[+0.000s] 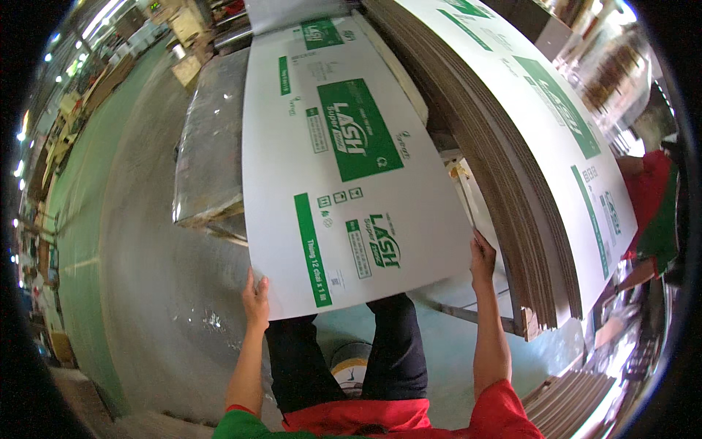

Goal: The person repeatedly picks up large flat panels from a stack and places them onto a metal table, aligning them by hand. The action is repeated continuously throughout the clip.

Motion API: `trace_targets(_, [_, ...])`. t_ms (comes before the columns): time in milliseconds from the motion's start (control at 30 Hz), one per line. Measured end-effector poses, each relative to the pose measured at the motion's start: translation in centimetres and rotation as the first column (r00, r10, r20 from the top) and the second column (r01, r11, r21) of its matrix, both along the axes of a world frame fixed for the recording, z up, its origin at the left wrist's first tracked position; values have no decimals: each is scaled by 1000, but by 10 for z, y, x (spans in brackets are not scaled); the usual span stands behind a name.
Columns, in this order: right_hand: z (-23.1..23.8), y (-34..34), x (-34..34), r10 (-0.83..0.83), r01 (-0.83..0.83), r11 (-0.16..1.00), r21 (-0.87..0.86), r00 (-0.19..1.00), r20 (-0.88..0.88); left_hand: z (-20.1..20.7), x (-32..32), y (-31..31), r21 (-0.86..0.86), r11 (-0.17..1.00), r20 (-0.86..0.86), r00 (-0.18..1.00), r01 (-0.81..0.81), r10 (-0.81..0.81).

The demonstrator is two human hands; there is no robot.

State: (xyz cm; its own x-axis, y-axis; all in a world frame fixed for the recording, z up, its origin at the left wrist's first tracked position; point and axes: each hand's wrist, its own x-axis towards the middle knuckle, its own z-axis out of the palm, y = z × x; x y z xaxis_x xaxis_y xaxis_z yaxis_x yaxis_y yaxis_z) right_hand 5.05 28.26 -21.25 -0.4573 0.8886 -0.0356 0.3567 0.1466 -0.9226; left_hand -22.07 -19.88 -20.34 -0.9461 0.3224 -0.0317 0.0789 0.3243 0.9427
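A large white cardboard sheet with green print stretches away in front of me, its near edge above my legs. My left hand grips its near left corner, thumb and fingers closed on the edge. On the other side, my right hand is closed around the sheet's right edge, close to the near corner. The sheet's far end reaches a metal roller at the top. Immediately right stands a tall stack of similar cardboard sheets, its brown layered edges facing me.
A plastic-wrapped block lies left of the sheet. A co-worker's red and green sleeve shows at far right. More brown cardboard is piled at lower right. A round bucket-like thing stands between my legs.
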Motion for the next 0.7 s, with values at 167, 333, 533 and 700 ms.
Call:
trace_targets(167, [13, -6, -16, 179, -173, 984, -44, 957, 231, -31, 6, 2, 93, 985, 119, 984, -143, 131])
trace_targets(333, [104, -93, 45, 359, -477, 775, 414, 873, 331, -42, -38, -7, 7, 947, 159, 935, -321, 316])
trace_targets(533, [205, -35, 170, 113, -199, 727, 657, 979, 172, -37, -54, -41, -359, 649, -568, 708, -671, 419])
trace_targets(700, [136, 7, 265, -186, -227, 883, 410, 633, 751, -51, 152, -1, 4, 987, -375, 914, -162, 152])
